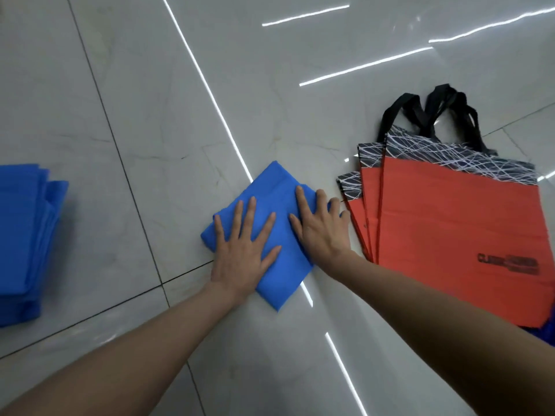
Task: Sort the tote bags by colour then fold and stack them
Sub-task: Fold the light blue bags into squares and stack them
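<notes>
Blue tote (pixel 271 190), left hand (pixel 242 253), right hand (pixel 322 232) pressing

The only lettering I can see is a black logo (pixel 507 262) printed near the lower corner of the top orange bag (pixel 444 217) on my right. It seems to begin with "CL", but the rest is too blurred to read.

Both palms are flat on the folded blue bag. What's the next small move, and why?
Probably pick up the folded blue bag and carry it to the blue stack at left. It already looks folded compact, the left hand and right hand press it flat, and the stack lies apart from it. The orange bags at right lie unfolded.
</notes>
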`<state>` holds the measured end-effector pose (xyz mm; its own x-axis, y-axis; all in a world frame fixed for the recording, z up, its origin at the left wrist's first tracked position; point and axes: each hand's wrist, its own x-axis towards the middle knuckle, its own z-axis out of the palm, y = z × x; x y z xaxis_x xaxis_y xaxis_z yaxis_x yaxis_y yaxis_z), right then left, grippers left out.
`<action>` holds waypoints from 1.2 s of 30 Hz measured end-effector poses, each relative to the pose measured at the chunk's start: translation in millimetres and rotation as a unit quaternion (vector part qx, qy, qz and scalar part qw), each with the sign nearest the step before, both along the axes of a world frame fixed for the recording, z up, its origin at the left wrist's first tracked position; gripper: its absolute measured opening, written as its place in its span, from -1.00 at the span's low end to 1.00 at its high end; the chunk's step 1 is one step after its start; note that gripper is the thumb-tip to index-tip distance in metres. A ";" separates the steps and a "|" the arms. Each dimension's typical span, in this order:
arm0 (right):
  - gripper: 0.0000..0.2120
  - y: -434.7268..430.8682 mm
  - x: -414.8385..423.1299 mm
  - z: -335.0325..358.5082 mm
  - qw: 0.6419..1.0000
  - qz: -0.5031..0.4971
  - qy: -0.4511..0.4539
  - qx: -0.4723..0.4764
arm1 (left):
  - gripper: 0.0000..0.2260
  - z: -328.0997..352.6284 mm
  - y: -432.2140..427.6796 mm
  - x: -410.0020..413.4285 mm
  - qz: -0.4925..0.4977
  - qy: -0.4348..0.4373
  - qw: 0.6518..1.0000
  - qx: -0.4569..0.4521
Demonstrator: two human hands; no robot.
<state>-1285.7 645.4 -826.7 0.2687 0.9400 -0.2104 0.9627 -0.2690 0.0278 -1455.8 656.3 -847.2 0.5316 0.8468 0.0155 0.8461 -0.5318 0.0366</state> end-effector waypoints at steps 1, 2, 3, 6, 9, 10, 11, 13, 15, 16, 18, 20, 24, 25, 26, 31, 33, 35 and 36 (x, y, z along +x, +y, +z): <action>-0.44 -0.9 -1.4 0.2 1.000 -0.017 0.016 0.005 | -0.46 4.4 -6.1 2.7 0.051 -0.013 0.999 -0.006; -0.44 -3.6 -5.5 1.1 0.998 -0.045 0.050 -0.004 | -0.48 8.0 -13.3 4.6 0.106 -0.035 0.994 -0.021; -0.44 -8.7 -11.5 1.4 0.993 -0.079 0.084 0.001 | -0.48 10.5 -20.9 5.0 0.149 -0.057 0.986 -0.040; -0.45 -29.5 -33.4 4.6 0.977 -0.150 0.143 0.045 | -0.50 5.3 -37.8 -5.8 0.164 -0.100 0.980 -0.060; -0.51 -47.6 -38.2 3.7 0.981 -0.121 0.109 0.107 | -0.49 -4.9 -42.9 -22.1 0.128 -0.101 0.986 -0.040; -0.53 -48.3 -34.0 3.4 0.984 -0.083 0.079 0.135 | -0.49 -6.6 -43.2 -25.0 0.119 -0.097 0.987 -0.036; -0.51 -45.8 -28.7 2.6 0.986 -0.034 0.056 0.152 | -0.49 -7.5 -43.2 -26.1 0.115 -0.094 0.988 -0.035; -0.45 -35.2 -21.7 -1.3 0.986 0.073 0.064 0.136 | -0.50 -4.5 -38.4 -24.1 0.113 -0.102 0.988 -0.040; -0.46 -22.3 -24.1 -4.0 0.984 0.114 0.097 0.100 | -0.56 0.9 -24.1 -17.6 0.110 -0.123 0.986 -0.036; -0.49 -18.3 -26.5 -7.3 0.985 0.115 0.100 0.083 | -0.60 2.2 -14.4 -13.4 0.110 -0.131 0.985 -0.032; -0.50 -16.6 -29.3 -16.5 0.988 0.104 0.091 0.066 | -0.58 1.1 3.3 -6.6 0.116 -0.136 0.983 -0.032; -0.50 -17.3 -29.3 -21.7 0.990 0.092 0.087 0.065 | -0.49 -5.4 9.4 -4.8 0.113 -0.117 0.986 -0.043; -0.50 -15.7 -28.3 -23.8 0.988 0.088 0.086 0.094 | -0.45 -12.4 10.5 -5.0 0.106 -0.111 0.987 -0.049; -0.50 -17.0 -28.4 -23.9 0.988 0.088 0.086 0.094 | -0.46 -11.7 11.8 -5.3 0.105 -0.118 0.986 -0.050; -0.50 -18.0 -28.4 -24.0 0.988 0.089 0.086 0.094 | -0.46 -11.5 11.5 -6.9 0.103 -0.123 0.986 -0.050; -0.49 -21.0 -30.4 -20.6 0.988 0.078 0.077 0.108 | -0.52 -15.3 -23.8 -29.6 0.092 -0.101 0.990 -0.022; -0.50 -37.4 -36.7 -21.3 0.989 0.026 0.057 0.135 | -0.53 -14.4 -31.9 -30.8 0.132 -0.088 0.987 -0.019; -0.50 -58.7 -43.1 -21.9 0.989 -0.011 0.067 0.131 | -0.52 -9.4 -29.7 -26.4 0.142 -0.080 0.986 -0.032; -0.49 -66.2 -44.4 -22.8 0.989 -0.012 0.076 0.123 | -0.52 -7.5 -28.5 -25.1 0.136 -0.073 0.987 -0.041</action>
<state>-1330.1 579.2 -849.4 0.2749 0.9613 -0.0161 0.9439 -0.2731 -0.1855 -1480.9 627.7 -854.7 0.2817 0.9595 0.0004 0.9395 -0.2759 0.2032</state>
